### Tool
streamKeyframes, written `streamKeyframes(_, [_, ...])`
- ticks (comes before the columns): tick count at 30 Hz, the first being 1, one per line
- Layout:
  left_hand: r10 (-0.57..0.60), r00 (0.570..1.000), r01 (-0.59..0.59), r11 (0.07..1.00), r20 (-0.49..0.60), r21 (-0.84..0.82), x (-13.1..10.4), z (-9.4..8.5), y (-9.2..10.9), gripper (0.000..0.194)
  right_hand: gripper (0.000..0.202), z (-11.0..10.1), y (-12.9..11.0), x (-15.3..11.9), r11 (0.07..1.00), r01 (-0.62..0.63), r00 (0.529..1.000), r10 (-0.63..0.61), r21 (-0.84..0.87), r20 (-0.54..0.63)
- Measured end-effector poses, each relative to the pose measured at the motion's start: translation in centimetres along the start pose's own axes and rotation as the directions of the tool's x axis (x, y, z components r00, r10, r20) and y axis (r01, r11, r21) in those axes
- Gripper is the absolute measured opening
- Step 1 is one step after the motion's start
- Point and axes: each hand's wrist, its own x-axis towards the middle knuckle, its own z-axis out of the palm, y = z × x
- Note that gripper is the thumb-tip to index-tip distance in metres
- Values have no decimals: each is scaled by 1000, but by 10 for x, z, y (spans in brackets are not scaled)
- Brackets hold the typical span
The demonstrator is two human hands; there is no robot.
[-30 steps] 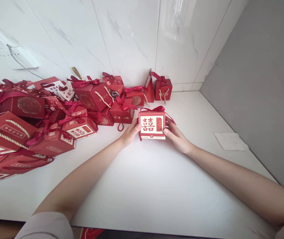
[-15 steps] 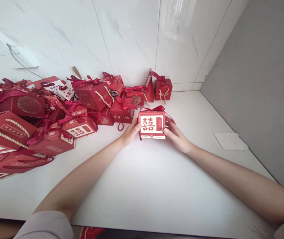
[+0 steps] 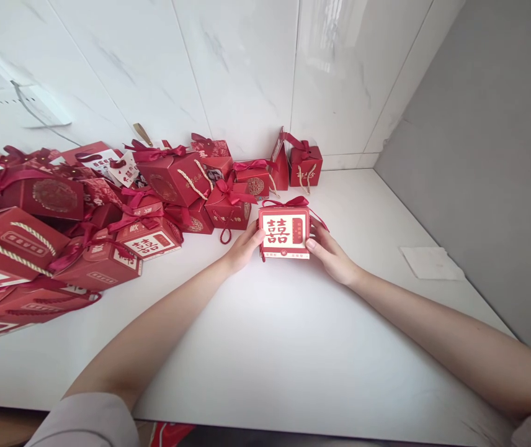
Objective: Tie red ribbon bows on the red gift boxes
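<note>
Between my two hands is a small red-and-white gift box (image 3: 288,231), its front printed with large red characters and a dark red ribbon bow on top. My left hand (image 3: 245,247) grips its left side, thumb on the front edge. On the opposite side my right hand (image 3: 329,253) holds it, thumb pressed against the front and fingers partly hidden behind. A red cord hangs at the box's left edge. Whether the underside touches the table, I cannot tell.
A heap of similar red gift boxes (image 3: 100,267) with ribbons and rope handles covers the left of the white table (image 3: 265,347). Two more red boxes (image 3: 306,171) stand by the tiled wall (image 3: 247,68). A folded white tissue (image 3: 430,263) lies near the right edge beside a grey wall (image 3: 493,161).
</note>
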Motion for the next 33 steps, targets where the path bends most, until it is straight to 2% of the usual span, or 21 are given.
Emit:
streamKeyframes(16, [8,1000,-8,1000,-7,5,-1,1,1,65,71,0,-1,0,1000,-7,1000,8,-24,8])
streamKeyframes(23, [213,977,-213,977,1,23,-3,5,9,74,72,-1,-3,-2,1000,12,999,-11,-20,50])
streamKeyframes(33, [132,991,-132,991,4,7,-1,2,4,62,73,-1,-4,-1,1000,11,998,-11,-3,69])
